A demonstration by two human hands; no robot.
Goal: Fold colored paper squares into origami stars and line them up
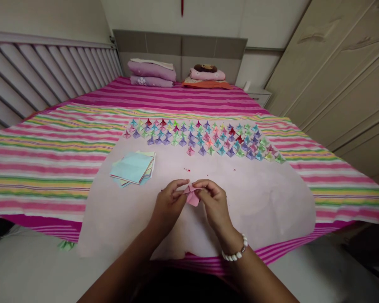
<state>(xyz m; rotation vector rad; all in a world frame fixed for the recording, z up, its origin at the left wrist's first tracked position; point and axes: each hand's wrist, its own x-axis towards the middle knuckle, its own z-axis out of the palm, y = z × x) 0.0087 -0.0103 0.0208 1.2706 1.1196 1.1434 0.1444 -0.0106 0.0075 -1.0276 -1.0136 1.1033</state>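
Striped covers took up most of the bed, with two bedding piles up by the headboard: a purple pile and a pink-and-orange pile with something brown on top. Big pale sheet was spread over the near end, and that's where I had my stuff. Far side of it was packed with rows of folded paper pieces in all sorts of colours, so not much room up there lol. Square paper stack, light blue on top, sat a bit messy off to the left. Tiny red bit lay just past my hands. As for the pink paper, it was up between both hands, partly folded, left fingers pinching one side, right fingers pinching the other, white bead bracelet on my right wrist.
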